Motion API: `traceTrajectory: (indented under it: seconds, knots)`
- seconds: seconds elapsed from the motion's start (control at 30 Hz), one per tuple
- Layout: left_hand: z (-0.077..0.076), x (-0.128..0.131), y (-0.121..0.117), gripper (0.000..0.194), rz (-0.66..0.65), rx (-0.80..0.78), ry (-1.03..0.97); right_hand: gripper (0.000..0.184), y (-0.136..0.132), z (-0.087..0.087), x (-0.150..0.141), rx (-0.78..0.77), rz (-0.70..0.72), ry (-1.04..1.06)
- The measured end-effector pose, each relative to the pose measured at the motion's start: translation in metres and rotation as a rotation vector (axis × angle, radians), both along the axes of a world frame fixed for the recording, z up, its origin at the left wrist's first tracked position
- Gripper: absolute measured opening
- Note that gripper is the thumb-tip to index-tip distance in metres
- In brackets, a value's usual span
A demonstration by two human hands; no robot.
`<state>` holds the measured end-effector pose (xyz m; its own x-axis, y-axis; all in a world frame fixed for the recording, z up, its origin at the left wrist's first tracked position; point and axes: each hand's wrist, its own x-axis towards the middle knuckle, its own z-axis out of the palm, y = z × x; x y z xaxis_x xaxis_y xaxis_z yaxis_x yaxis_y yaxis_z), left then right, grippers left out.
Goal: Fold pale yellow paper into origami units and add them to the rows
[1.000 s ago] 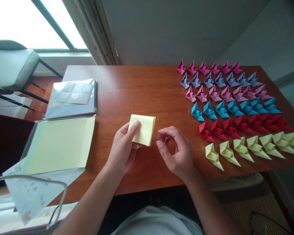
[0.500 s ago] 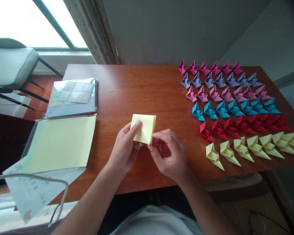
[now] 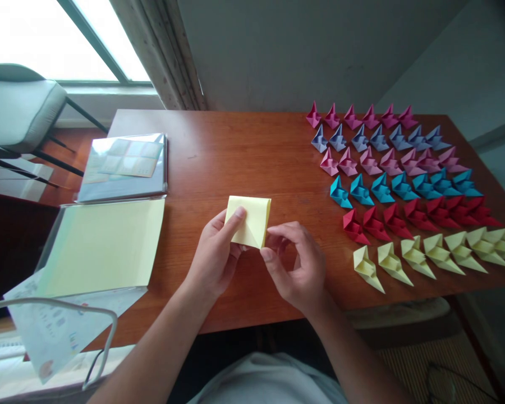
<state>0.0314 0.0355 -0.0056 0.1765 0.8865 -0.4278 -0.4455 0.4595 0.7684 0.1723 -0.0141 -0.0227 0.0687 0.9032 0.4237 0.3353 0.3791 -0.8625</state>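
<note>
A square of folded pale yellow paper (image 3: 252,224) is tilted slightly above the middle of the table. My left hand (image 3: 214,247) is closed on its left side, thumb flat on the front and fingers tucked behind. My right hand (image 3: 298,264) is at the paper's lower right corner, thumb and forefinger apart; its other fingers curl inward and are partly hidden. Whether a fingertip touches the paper edge I cannot tell. To the right stand rows of folded paper figures: yellow ones (image 3: 440,252) nearest, then red ones (image 3: 398,220) and blue ones (image 3: 382,188).
Pink figures (image 3: 370,161), purple figures (image 3: 379,137) and magenta figures (image 3: 370,116) form the farther rows. A pack of yellow paper (image 3: 105,247) lies at the left, below a clear plastic folder (image 3: 126,168). A printed sheet (image 3: 54,331) pokes out over the table's left edge. A chair (image 3: 25,112) stands beyond.
The folded paper has shifted slightly right in my left hand's grip. My right hand has moved a little right with it, thumb and forefinger now farther from the corner.
</note>
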Motion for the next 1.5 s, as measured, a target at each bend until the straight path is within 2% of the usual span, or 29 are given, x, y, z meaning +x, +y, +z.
traceTrajectory:
  seconds: [0.17,0.23,0.3,0.43,0.63,0.87,1.13,1.23,1.4,1.5]
  knots:
    - [0.000,-0.001,-0.005,0.029,-0.028,0.141,0.237,0.018,0.003,-0.005,0.008,-0.176,-0.093,0.282]
    - [0.001,-0.001,-0.008,0.029,-0.105,0.233,0.351,0.020,0.009,-0.004,0.016,-0.247,-0.118,0.356]
    - [0.004,0.000,-0.010,0.028,-0.226,0.322,0.438,0.020,0.015,0.001,0.026,-0.337,-0.049,0.398]
    - [0.006,0.002,-0.011,0.029,-0.462,0.470,0.573,0.016,0.022,0.013,0.042,-0.510,0.185,0.318]
    - [0.002,0.004,-0.012,0.033,-0.585,0.620,0.697,0.009,0.026,0.018,0.042,-0.435,0.219,0.168]
    - [0.001,0.002,-0.012,0.030,-0.643,0.597,0.680,0.013,0.025,0.018,0.040,-0.355,0.176,0.089]
    - [0.002,0.003,-0.012,0.029,-0.635,0.560,0.669,0.013,0.023,0.021,0.035,-0.283,0.136,-0.003]
    - [0.002,0.003,-0.012,0.033,-0.642,0.579,0.665,0.015,0.024,0.022,0.036,-0.350,0.162,0.042]
    - [0.005,0.002,-0.012,0.031,-0.676,0.537,0.615,0.033,0.026,0.023,0.047,-0.496,0.178,0.132]
    - [0.005,0.001,-0.012,0.030,-0.691,0.496,0.580,0.032,0.028,0.025,0.051,-0.555,0.242,0.125]
